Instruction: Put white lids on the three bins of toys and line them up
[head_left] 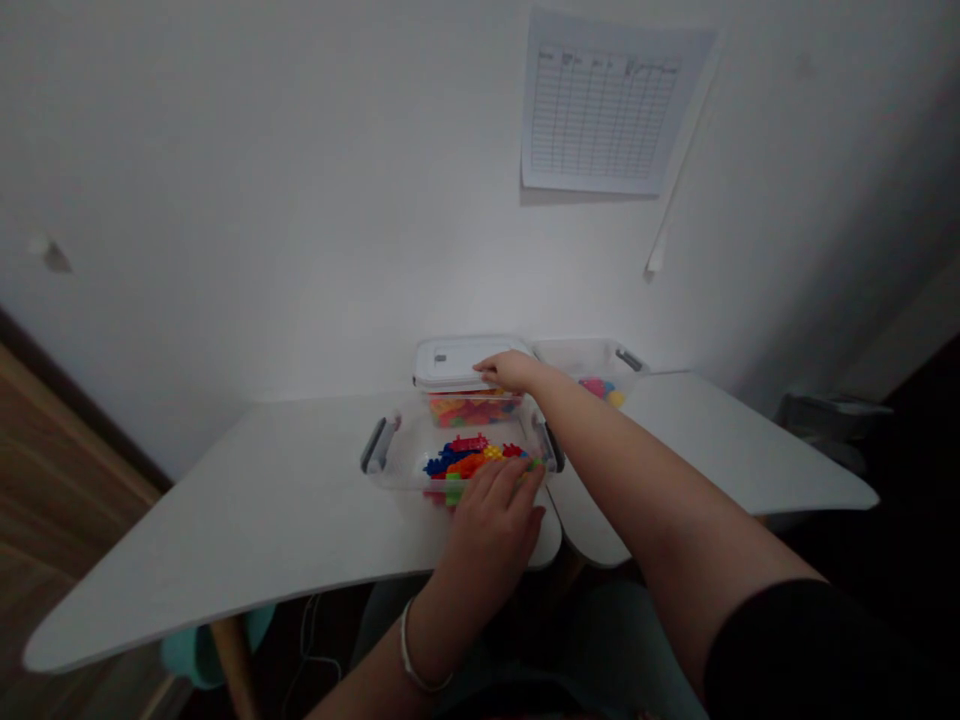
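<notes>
A clear plastic box (409,470) with grey side handles stands open near the table's front edge. Colourful plastic building pieces (471,458) lie inside it in red, blue, orange, yellow and green. My left hand (491,520), with a pale bracelet at the wrist, holds this box by its front wall; the fingers reach over the rim and the thumb stays on the near side. Behind stands a second box with a white lid (450,362) and orange and red pieces (472,410) inside. My right hand (510,370) grips that lid near its front right part; its far fingers are hidden.
At the back right, another clear box (562,355) holds pink, blue and yellow pieces (600,388). Two white tables (300,500) meet beneath the boxes, against a wall. A printed chart (604,110) hangs above. A turquoise object (196,655) sits below the left table.
</notes>
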